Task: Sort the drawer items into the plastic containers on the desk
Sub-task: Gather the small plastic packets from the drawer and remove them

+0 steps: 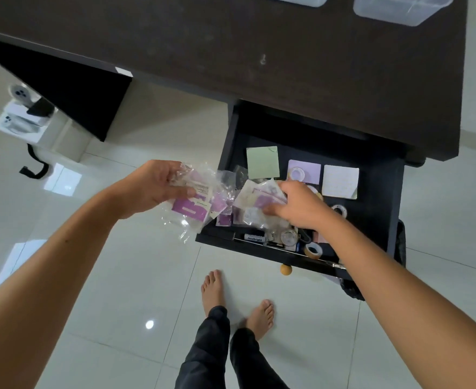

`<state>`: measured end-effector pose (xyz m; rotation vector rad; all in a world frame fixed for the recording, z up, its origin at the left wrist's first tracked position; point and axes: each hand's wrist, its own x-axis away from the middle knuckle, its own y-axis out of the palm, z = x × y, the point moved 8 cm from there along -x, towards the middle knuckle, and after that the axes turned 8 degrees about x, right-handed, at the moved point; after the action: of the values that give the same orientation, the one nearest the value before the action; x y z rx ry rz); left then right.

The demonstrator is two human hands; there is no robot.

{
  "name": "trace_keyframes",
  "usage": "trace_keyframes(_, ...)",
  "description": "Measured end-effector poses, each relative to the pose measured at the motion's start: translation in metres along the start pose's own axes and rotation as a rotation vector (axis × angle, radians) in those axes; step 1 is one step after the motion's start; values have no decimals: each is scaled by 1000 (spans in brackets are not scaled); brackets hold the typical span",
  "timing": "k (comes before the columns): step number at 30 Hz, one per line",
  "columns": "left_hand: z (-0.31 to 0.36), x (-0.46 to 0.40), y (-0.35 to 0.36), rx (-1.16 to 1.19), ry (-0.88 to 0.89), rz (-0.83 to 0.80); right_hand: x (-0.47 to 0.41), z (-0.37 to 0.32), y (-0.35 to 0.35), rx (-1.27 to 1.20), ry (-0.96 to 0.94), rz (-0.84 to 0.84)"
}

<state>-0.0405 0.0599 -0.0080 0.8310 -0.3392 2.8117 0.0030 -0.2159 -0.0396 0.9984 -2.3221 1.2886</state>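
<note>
The dark drawer [382,197] stands pulled out under the desk. My left hand [154,186] grips a bunch of clear plastic packets with purple cards [194,203], held just left of the drawer. My right hand [295,206] is inside the drawer and pinches more clear packets with pale cards [255,200]. Sticky-note pads lie in the drawer: green [262,162], lilac [304,171] and pale yellow [340,181]. A tape roll [313,250], a battery [254,238] and small round items sit near the drawer front. Two clear plastic containers [399,8] stand at the desk's far edge.
The dark desk top [231,51] spreads above the drawer. A wooden knob [286,269] sticks out of the drawer front. My bare feet [237,301] stand on the glossy white tiled floor. A black bag [352,287] hangs by the drawer's right side. Boxes and a black strap lie at left.
</note>
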Motion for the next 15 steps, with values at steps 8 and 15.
trace_keyframes(8,-26,20,-26,300,67,45,-20,-16,28,271,-65,-5)
trace_keyframes(15,-25,20,-27,403,78,41,-8,-6,6,125,-39,32)
